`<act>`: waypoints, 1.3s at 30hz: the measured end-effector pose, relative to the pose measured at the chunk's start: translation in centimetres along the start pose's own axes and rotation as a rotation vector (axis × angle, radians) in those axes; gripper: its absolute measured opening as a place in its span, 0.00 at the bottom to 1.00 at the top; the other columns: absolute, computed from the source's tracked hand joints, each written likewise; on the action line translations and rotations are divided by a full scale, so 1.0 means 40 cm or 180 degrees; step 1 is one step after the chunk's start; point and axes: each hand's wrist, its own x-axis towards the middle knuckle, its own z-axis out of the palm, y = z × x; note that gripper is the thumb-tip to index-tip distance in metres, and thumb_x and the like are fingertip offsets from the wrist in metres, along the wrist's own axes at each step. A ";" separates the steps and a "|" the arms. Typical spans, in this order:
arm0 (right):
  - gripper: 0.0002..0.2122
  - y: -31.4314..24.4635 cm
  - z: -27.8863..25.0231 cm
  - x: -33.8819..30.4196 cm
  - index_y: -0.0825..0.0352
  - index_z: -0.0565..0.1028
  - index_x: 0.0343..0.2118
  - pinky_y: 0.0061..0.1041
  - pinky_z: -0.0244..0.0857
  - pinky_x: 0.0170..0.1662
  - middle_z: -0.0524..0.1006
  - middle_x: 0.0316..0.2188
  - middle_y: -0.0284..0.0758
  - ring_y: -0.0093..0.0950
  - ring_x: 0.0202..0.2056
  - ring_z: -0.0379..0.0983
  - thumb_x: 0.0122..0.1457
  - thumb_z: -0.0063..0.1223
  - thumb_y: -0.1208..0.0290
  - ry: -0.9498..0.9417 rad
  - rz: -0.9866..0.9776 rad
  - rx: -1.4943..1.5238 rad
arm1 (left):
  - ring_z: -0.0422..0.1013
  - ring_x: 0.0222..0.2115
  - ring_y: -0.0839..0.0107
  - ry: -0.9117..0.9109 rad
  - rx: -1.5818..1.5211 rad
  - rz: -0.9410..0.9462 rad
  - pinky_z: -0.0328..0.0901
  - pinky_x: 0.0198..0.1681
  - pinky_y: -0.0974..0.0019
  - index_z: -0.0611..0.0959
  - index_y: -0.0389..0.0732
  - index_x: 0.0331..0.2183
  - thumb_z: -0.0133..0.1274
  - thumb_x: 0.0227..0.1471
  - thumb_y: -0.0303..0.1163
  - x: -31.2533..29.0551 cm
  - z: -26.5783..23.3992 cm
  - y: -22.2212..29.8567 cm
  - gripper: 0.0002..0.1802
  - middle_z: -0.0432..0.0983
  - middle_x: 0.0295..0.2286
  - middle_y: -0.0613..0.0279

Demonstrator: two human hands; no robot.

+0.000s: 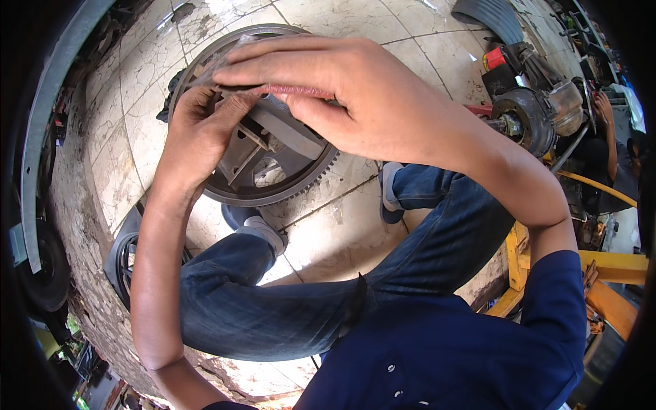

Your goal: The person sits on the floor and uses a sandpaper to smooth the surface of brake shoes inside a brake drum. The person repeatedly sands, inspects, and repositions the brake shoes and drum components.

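My right hand (pixel 369 89) reaches across from the right, fingers long and pressed together, thumb below. Between thumb and fingers shows the thin rough edge of a reddish strip (pixel 298 90), which looks like folded sandpaper. My left hand (pixel 198 140) meets it at the fingertips, its thumb and fingers closed in a pinch. Whatever lies between the left fingers is hidden by the right hand. Just below both hands lies a large dark metal flywheel (pixel 287 193) with a toothed rim. A flat grey metal bar (pixel 297 134) and other metal pieces rest within its ring.
Cracked cream floor tiles (pixel 321 239) lie around my feet. At the right stands a greasy mechanical assembly (pixel 529 113) beside a yellow metal frame (pixel 615 268). Another person's hand (pixel 604 109) shows at the far right. A grey ribbed mat (pixel 488 17) lies at the back.
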 end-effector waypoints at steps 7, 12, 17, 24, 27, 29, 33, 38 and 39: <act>0.16 0.033 -0.012 0.000 0.61 0.77 0.49 0.35 0.70 0.49 0.79 0.44 0.39 0.38 0.44 0.76 0.58 0.47 0.77 -0.0188 0.0408 0.0200 | 0.75 0.33 0.76 0.0264 -0.0051 -0.0100 0.69 0.37 0.73 0.84 0.39 0.41 0.57 0.58 0.39 0.003 0.016 0.006 0.15 0.79 0.32 0.62; 0.16 0.033 -0.006 0.002 0.61 0.76 0.51 0.35 0.71 0.46 0.79 0.42 0.41 0.39 0.40 0.78 0.59 0.46 0.76 0.0116 -0.0164 -0.0071 | 0.74 0.34 0.77 0.0178 0.0088 -0.0003 0.68 0.39 0.73 0.84 0.38 0.40 0.58 0.57 0.40 0.007 -0.002 -0.002 0.16 0.76 0.30 0.68; 0.16 0.042 -0.006 -0.004 0.62 0.76 0.51 0.34 0.72 0.44 0.80 0.39 0.42 0.39 0.38 0.78 0.59 0.48 0.76 -0.0081 0.0504 0.0126 | 0.73 0.38 0.78 0.0091 0.0007 0.0271 0.68 0.41 0.72 0.84 0.37 0.38 0.57 0.57 0.36 0.006 0.019 0.005 0.13 0.74 0.36 0.70; 0.16 0.038 -0.008 -0.006 0.62 0.76 0.50 0.33 0.73 0.44 0.80 0.40 0.41 0.37 0.40 0.79 0.59 0.47 0.77 -0.0062 0.0447 0.0122 | 0.73 0.40 0.77 -0.0095 0.0022 0.0344 0.69 0.43 0.72 0.84 0.37 0.39 0.57 0.58 0.35 -0.002 0.015 0.016 0.12 0.73 0.43 0.69; 0.16 0.013 0.002 -0.012 0.62 0.76 0.50 0.32 0.73 0.44 0.81 0.40 0.41 0.36 0.40 0.79 0.59 0.47 0.77 0.0106 0.0105 -0.0258 | 0.73 0.39 0.77 -0.0107 0.0090 0.0014 0.70 0.42 0.72 0.84 0.37 0.41 0.57 0.58 0.36 0.000 0.009 0.014 0.13 0.73 0.43 0.69; 0.16 0.021 -0.002 -0.010 0.62 0.76 0.50 0.32 0.73 0.44 0.81 0.40 0.40 0.37 0.40 0.79 0.59 0.47 0.77 0.0066 0.0184 -0.0018 | 0.74 0.38 0.77 -0.0149 0.0127 -0.0008 0.70 0.42 0.72 0.84 0.37 0.42 0.57 0.58 0.36 -0.001 0.005 0.014 0.14 0.74 0.43 0.68; 0.17 0.040 -0.003 -0.006 0.61 0.76 0.50 0.32 0.73 0.44 0.80 0.40 0.40 0.37 0.40 0.79 0.57 0.48 0.78 -0.0015 0.0379 0.0137 | 0.74 0.37 0.78 -0.0244 0.0244 0.0319 0.70 0.40 0.72 0.83 0.38 0.42 0.57 0.57 0.36 -0.004 0.008 0.005 0.14 0.75 0.41 0.68; 0.17 0.020 -0.002 -0.006 0.60 0.77 0.50 0.33 0.72 0.45 0.80 0.42 0.39 0.38 0.40 0.79 0.58 0.47 0.78 0.0016 0.0148 -0.0029 | 0.74 0.36 0.78 -0.0336 0.0270 0.0489 0.70 0.39 0.72 0.83 0.38 0.42 0.58 0.57 0.36 0.002 0.004 0.001 0.14 0.77 0.38 0.67; 0.17 0.023 -0.003 -0.005 0.60 0.77 0.50 0.33 0.72 0.45 0.79 0.43 0.39 0.38 0.40 0.78 0.58 0.46 0.78 -0.0036 0.0179 0.0034 | 0.74 0.36 0.78 -0.0325 0.0242 0.0492 0.70 0.38 0.71 0.83 0.38 0.42 0.58 0.57 0.36 0.000 0.009 0.001 0.14 0.76 0.37 0.67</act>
